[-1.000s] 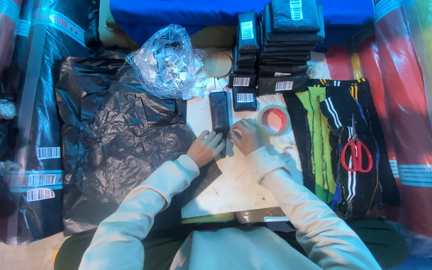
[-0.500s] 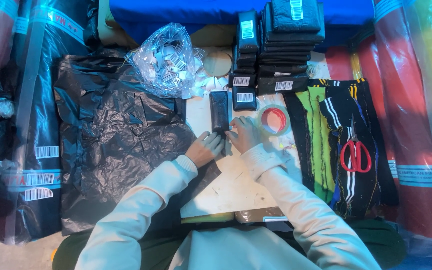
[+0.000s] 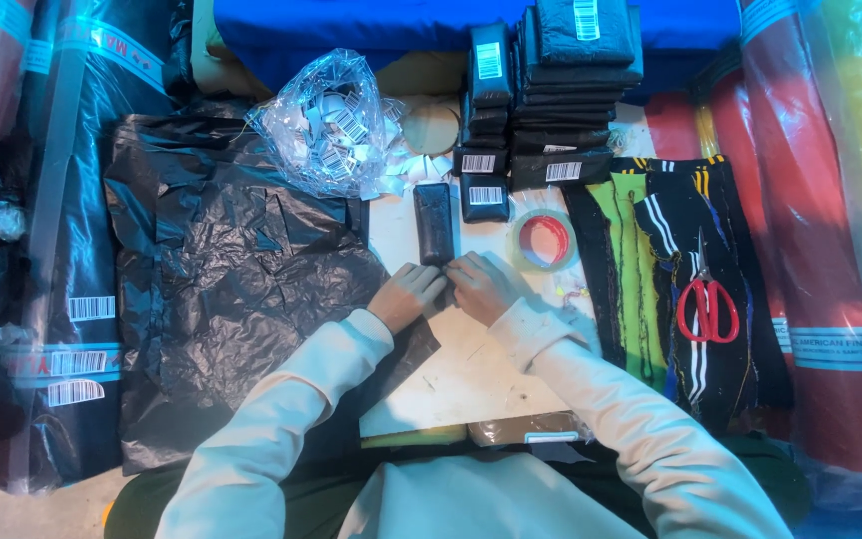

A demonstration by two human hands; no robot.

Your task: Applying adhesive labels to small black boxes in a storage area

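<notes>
Left hand (image 3: 406, 296): fingers curled, pressing on the near end of a small black packet (image 3: 435, 224); grip partly hidden, so whether it clamps the packet I cannot tell
Right hand (image 3: 484, 286): fingers bent, touching the same near end from the other side, just beside the left hand
Black packet: lies lengthwise on the pale table (image 3: 471, 369), far end pointing away from the person
Black plastic sheet (image 3: 231, 279): crumpled, spread left of the hands
Clear bag of barcode labels (image 3: 326, 125): beyond the packet, to the left
Stack of black packets (image 3: 571, 90): far side of table
Roll of tape (image 3: 545, 241): just right of the packet
Red scissors (image 3: 707, 304): on striped cloth (image 3: 650, 269), well right
</notes>
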